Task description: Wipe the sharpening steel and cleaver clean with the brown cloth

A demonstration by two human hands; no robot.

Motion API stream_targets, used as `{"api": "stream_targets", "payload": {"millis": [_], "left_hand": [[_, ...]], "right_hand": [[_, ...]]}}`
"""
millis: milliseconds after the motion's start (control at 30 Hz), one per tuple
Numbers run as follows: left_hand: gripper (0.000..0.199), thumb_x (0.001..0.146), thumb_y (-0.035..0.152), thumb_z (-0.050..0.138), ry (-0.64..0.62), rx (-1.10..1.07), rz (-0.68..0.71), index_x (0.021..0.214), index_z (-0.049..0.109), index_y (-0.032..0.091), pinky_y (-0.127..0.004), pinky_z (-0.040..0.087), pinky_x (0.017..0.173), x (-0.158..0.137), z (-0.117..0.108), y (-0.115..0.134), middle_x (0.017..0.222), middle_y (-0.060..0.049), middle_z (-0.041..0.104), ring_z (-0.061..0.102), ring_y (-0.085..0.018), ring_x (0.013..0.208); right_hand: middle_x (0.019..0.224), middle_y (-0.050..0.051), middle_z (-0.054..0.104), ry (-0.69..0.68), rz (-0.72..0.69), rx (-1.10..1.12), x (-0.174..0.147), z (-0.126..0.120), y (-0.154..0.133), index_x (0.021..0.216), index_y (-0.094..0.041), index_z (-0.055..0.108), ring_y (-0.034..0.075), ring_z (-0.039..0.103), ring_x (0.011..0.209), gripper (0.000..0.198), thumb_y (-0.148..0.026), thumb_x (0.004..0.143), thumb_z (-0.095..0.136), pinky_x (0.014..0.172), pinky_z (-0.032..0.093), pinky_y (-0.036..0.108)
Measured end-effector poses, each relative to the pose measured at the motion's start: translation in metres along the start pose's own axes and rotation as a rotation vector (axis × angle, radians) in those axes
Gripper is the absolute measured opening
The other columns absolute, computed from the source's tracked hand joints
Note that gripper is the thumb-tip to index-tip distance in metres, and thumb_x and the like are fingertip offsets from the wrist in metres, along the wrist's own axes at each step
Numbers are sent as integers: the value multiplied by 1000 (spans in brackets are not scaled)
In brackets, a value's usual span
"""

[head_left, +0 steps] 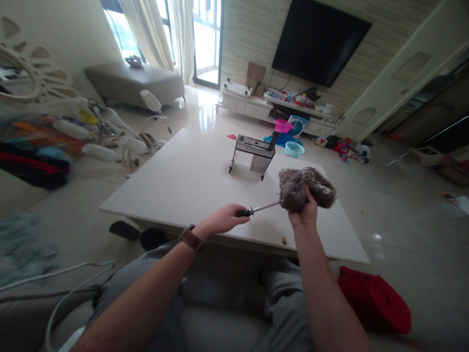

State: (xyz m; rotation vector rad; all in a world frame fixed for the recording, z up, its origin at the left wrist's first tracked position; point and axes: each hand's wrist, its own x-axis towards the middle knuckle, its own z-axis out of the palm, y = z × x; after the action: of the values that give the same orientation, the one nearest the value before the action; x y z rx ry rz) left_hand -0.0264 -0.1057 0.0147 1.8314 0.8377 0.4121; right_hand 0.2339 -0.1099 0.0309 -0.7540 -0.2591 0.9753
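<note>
Above the bench [176,176], the left hand [227,218] closes round the handle [243,213] of a metal rod [266,206]; the right hand [305,212] clamps furry cloth [292,190] over its hidden end, where a hard push could jab through.

Can't trace the rod [266,206] inside the fluffy bundle [293,194], see the mirror [13,76] past the left edge, or identify the tiny speck [284,240].

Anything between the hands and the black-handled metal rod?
Left hand: nothing visible; it grips the metal rod by its black handle. Right hand: the fluffy cloth lies between, hiding the rod's far end.
</note>
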Motion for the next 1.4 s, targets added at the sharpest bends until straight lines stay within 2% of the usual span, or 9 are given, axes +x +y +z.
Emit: {"api": "stream_targets", "payload": {"millis": [167, 300, 467, 633, 833, 1000, 1167, 1300, 1400], "left_hand": [[38, 86, 50, 58, 57, 4, -67, 87, 70, 14, -28, 34, 62, -14, -24, -24, 69, 1, 54, 46, -15, 66], [39, 81, 51, 60, 220, -24, -232, 90, 68, 14, -26, 32, 55, -24, -48, -42, 64, 2, 51, 42, -13, 58], [28, 77, 45, 58, 402, -55, -460, 78, 59, 17, -25, 28, 49, -28, -62, -70, 55, 4, 42, 36, -12, 49], [19, 80, 35, 52, 512, 86, -593, 70, 50, 19, -25, 29, 50, -20, -58, -99, 58, 0, 46, 41, -13, 51], [17, 85, 27, 50, 546, 285, -674, 85, 61, 14, -29, 41, 60, 0, -49, -118, 81, -12, 65, 59, -22, 73], [25, 87, 26, 50, 524, 378, -731, 93, 68, 9, -35, 49, 72, 10, -43, -133, 93, -22, 70, 66, -32, 91], [28, 89, 25, 50, 507, 445, -768, 100, 68, 7, -39, 50, 87, 14, -35, -143, 107, -27, 69, 66, -36, 107], [43, 89, 22, 50, 581, 503, -818, 126, 54, 1, -47, 48, 97, 15, -25, -147, 128, -33, 58, 57, -42, 124], [47, 88, 17, 49, 609, 531, -826, 131, 48, -1, -50, 45, 102, 14, -19, -149, 132, -35, 53, 54, -43, 127]], "right_hand": [[102, 0, 80, 165, -129, 36, 16, -21, -27, 109, -23, 72, 15, 77, 96, 24, -31, 87, 67, 89, 64, 34], [105, 2, 80, 106, -38, 13, 9, -24, -22, 111, -22, 72, 16, 76, 99, 28, -34, 87, 69, 88, 64, 34], [110, 3, 79, 39, 37, 7, 2, -25, -13, 112, -21, 72, 18, 75, 103, 32, -34, 84, 74, 97, 61, 38], [110, 3, 79, 0, 50, 20, 0, -23, -14, 112, -21, 72, 18, 73, 107, 33, -35, 82, 76, 105, 56, 41], [108, 3, 79, -32, 74, 29, -6, -19, -17, 109, -22, 72, 20, 73, 108, 30, -36, 83, 74, 104, 56, 43], [109, 3, 79, -64, 101, 24, -9, -23, -21, 110, -22, 72, 20, 71, 111, 32, -37, 82, 75, 105, 55, 44], [107, 2, 79, -62, 141, 11, -15, -22, -25, 110, -23, 71, 21, 71, 110, 31, -35, 82, 74, 105, 56, 47], [107, 3, 78, -80, 160, 16, -21, -18, -26, 110, -23, 71, 22, 70, 112, 30, -36, 83, 72, 106, 54, 48], [107, 3, 78, -134, 192, 6, -26, -15, -25, 110, -23, 71, 23, 69, 115, 32, -40, 83, 72, 107, 53, 50]]}}
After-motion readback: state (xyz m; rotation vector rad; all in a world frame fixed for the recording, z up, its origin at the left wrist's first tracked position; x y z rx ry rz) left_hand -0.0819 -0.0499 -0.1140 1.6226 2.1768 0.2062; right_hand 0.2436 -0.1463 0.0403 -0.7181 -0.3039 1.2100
